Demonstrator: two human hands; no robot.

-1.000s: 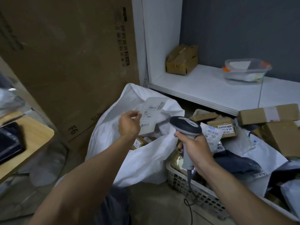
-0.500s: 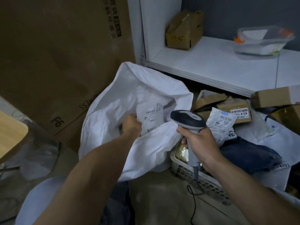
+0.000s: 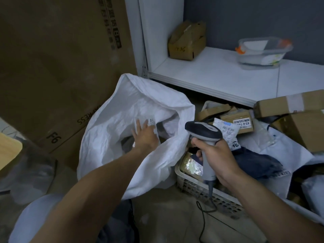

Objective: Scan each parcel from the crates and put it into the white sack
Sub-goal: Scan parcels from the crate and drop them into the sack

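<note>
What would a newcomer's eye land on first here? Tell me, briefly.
First the big white sack at centre, its mouth open, with the left hand reaching in, fingers spread, by a labelled parcel. Next the right hand gripping a grey barcode scanner just right of the sack, above a white crate heaped with parcels.

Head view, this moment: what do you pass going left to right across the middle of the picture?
wooden table corner → large cardboard box → white sack → scanner → labelled small box → taped brown box
</note>
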